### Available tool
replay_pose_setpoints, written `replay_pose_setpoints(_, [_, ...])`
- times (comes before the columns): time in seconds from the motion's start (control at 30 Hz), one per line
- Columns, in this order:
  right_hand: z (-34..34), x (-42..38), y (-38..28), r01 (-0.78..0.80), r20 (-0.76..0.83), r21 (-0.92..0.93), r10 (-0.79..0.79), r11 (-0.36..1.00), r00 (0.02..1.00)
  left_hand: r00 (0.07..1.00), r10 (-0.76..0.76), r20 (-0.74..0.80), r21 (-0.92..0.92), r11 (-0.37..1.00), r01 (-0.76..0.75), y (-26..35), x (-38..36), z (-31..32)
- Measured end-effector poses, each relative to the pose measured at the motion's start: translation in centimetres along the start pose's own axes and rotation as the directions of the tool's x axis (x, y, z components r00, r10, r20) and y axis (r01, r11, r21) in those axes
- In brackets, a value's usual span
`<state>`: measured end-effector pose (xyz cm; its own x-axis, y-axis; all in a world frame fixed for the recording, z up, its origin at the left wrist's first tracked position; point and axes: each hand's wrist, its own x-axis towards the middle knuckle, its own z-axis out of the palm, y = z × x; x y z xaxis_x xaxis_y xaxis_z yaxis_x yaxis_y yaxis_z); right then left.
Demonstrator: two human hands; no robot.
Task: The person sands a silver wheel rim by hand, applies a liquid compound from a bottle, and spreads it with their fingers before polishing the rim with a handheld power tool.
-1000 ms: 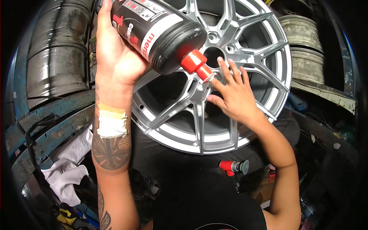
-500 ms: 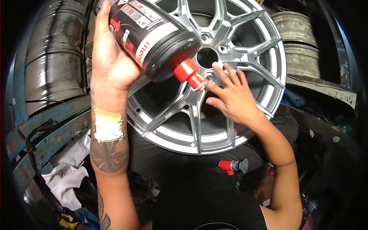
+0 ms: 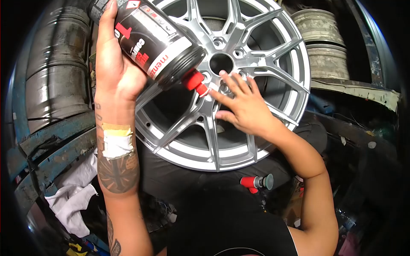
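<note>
My left hand (image 3: 117,64) grips a large black bottle of polishing compound (image 3: 158,40), tilted with its red nozzle (image 3: 197,83) pointing down to the right. Below it lies a silver multi-spoke alloy wheel (image 3: 200,162), resting across my lap. My right hand (image 3: 245,106) is spread over the spokes near the hub hole, its index fingertip right at the nozzle tip. The other fingers reach toward the lug holes. Part of the wheel is hidden behind the bottle and my left forearm.
A small red sanding tool with a round green pad (image 3: 256,182) lies below the wheel. Metal drums (image 3: 64,64) stand at the left, and stacked wheel barrels (image 3: 322,47) at the right. A white cloth (image 3: 70,205) hangs over the blue frame (image 3: 55,136).
The bottle and my left hand have shifted slightly left in view, as have the wheel and my right hand. The index fingertip stays close to the nozzle.
</note>
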<state>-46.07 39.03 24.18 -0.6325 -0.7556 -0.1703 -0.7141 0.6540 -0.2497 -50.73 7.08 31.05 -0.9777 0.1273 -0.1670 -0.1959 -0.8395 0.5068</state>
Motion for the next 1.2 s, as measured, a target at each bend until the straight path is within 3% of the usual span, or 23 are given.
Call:
replay_pose_setpoints(0.03, [-0.5,-0.1,-0.2,0.033,0.028,0.018,-0.034,0.999,0.999,0.998,0.057,0.000,0.029,0.998,-0.057,-0.1,0.1,0.3])
replay_pose_setpoints(0.13, [-2.4,-0.1,-0.9,0.075,0.045,0.304,-0.093,0.950,0.995,0.958,0.274,-0.080,0.161,0.952,-0.259,-0.3,-0.3,0.8])
replay_pose_setpoints(0.17, [-2.7,-0.1,-0.8,0.055,0.056,0.605,-0.112,0.794,0.992,0.916,0.362,-0.173,0.213,0.922,-0.324,-0.3,-0.1,1.3])
replay_pose_setpoints(0.23, [-2.9,-0.4,-0.8,-0.039,0.074,0.971,-0.142,0.236,0.987,0.935,0.347,-0.076,0.246,0.915,-0.320,0.6,-0.1,2.1])
replay_pose_setpoints(0.27, [-3.0,-0.1,-1.0,-0.087,0.064,0.990,-0.202,-0.108,0.977,0.941,0.337,0.039,0.125,0.932,-0.340,-0.3,-1.1,2.8])
replay_pose_setpoints(0.3, [-3.1,0.1,-1.3,-0.130,0.059,0.947,-0.237,-0.295,0.970,0.958,0.262,-0.113,0.116,0.962,-0.249,0.0,-1.0,4.0])
replay_pose_setpoints(0.37, [-3.3,0.5,-2.5,-0.187,0.017,0.771,-0.273,-0.609,0.962,0.971,0.239,0.012,0.147,0.960,-0.238,1.4,-0.4,0.2])
replay_pose_setpoints(0.47, [-3.3,0.6,-3.7,-0.223,-0.002,0.643,-0.293,-0.732,0.956,0.969,0.248,0.016,0.125,0.961,-0.248,0.9,0.1,-0.3])
replay_pose_setpoints(0.5, [-3.5,0.6,-4.0,-0.231,-0.023,0.627,-0.315,-0.744,0.949,0.971,0.212,0.112,-0.003,0.977,-0.213,1.1,0.4,-1.6])
replay_pose_setpoints(0.57, [-3.7,0.3,-4.0,-0.233,-0.027,0.592,-0.307,-0.772,0.951,0.869,0.411,-0.276,0.235,0.905,-0.354,-1.5,0.1,3.6])
replay_pose_setpoints(0.7, [-3.2,-0.2,-3.5,-0.224,-0.006,0.618,-0.290,-0.754,0.957,0.804,0.487,-0.342,0.354,0.859,-0.370,-3.1,-0.1,5.4])
replay_pose_setpoints(0.77, [-3.1,-0.3,-3.1,-0.234,-0.022,0.580,-0.302,-0.781,0.953,0.836,0.463,-0.295,0.307,0.874,-0.376,-2.8,0.2,4.3])
replay_pose_setpoints(0.83, [-2.8,-0.4,-2.1,-0.214,0.016,0.731,-0.297,-0.648,0.955,0.844,0.484,-0.232,0.267,0.866,-0.423,-2.9,0.3,4.3])
replay_pose_setpoints(0.87, [-2.9,-0.6,-1.2,-0.181,0.069,0.861,-0.242,-0.476,0.968,0.830,0.507,-0.233,0.288,0.851,-0.439,-2.9,0.3,4.3])
replay_pose_setpoints(0.9, [-2.8,-0.9,-1.0,-0.171,0.144,0.956,-0.127,-0.239,0.981,0.814,0.532,-0.234,0.309,0.835,-0.456,-2.9,0.4,4.2])
replay_pose_setpoints(0.93, [-2.8,-0.8,-0.9,-0.082,0.093,0.980,-0.049,0.182,0.994,0.796,0.557,-0.236,0.328,0.817,-0.474,-2.7,0.4,4.1])
replay_pose_setpoints(0.97, [-2.9,-0.7,-0.8,-0.009,0.011,0.817,-0.001,0.576,1.000,0.777,0.582,-0.239,0.346,0.799,-0.492,-2.6,0.5,4.0])
replay_pose_setpoints(1.0, [-2.5,-0.7,-0.9,-0.002,-0.035,0.630,0.031,0.776,0.999,0.779,0.548,-0.304,0.339,0.827,-0.449,-1.9,0.2,3.7])
replay_pose_setpoints(1.1, [-1.2,-0.6,-1.0,-0.021,-0.010,0.325,0.026,0.945,1.000,0.773,0.514,-0.372,0.327,0.852,-0.410,-1.6,-0.1,4.0])
replay_pose_setpoints(1.13, [-0.8,-0.5,-1.1,-0.022,0.014,0.263,0.019,0.964,1.000,0.772,0.536,-0.341,0.380,0.830,-0.408,-2.0,-0.4,4.8])
replay_pose_setpoints(1.2, [-0.2,-0.4,-1.3,-0.009,0.033,0.182,0.003,0.983,0.999,0.819,0.460,-0.342,0.311,0.878,-0.363,-1.7,-0.3,4.4])
